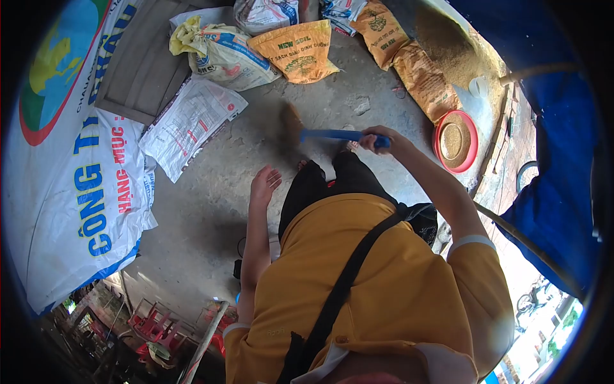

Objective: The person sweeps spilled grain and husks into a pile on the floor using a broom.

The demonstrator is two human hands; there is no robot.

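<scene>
- One large white banner with blue and red lettering and a globe emblem covers the far left of the concrete floor.
- One grey wooden panel lies above the banner, near the top edge.
- One flat white sack with red print lies on the floor just beside the banner.
- One filled white sack with a yellow top leans at the back, touching one orange sack marked NEW SOIL; further sacks sit behind them, too crowded to count.
- The left hand hangs empty over the floor, fingers loosely spread, touching nothing.
- One broom with a blue handle reaches out across the floor; its brown bristle head is blurred.
- The right hand is wrapped tight around the near end of the handle.
- Two brown sacks lie along the right, beside a heap of loose brown grain.
- One red basin holding grain sits on the floor near the right forearm.
- One blue tarpaulin hangs at the far right.
</scene>
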